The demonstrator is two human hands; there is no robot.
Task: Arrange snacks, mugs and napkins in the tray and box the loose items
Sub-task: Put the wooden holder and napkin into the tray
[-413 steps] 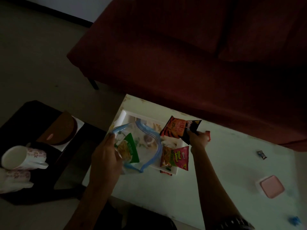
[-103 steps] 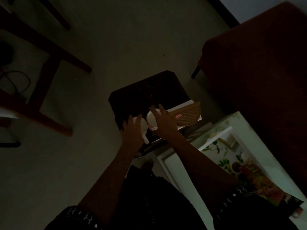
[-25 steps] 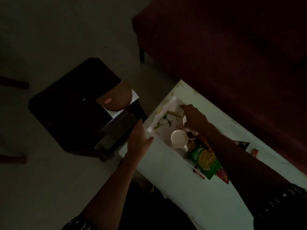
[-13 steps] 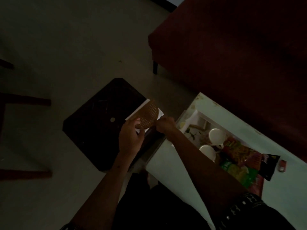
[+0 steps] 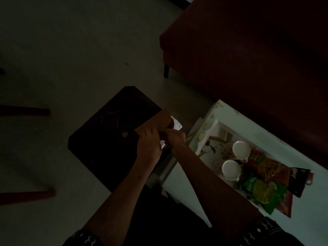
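The holder (image 5: 158, 119) in the left hand (image 5: 149, 146) looks like matt brown woven material. Just under the grip, the napkins (image 5: 177, 124) are white paper. The stool (image 5: 110, 135) below is dark, scratched wood. Right of the grip, the mugs (image 5: 240, 150) are glossy ceramic, the packets (image 5: 262, 192) shiny plastic film. The sofa (image 5: 248, 50) seems matt cloth.

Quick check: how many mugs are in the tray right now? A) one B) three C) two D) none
C: two white mugs stand in the tray, beside the snack packets, while both hands are over at the dark side table.
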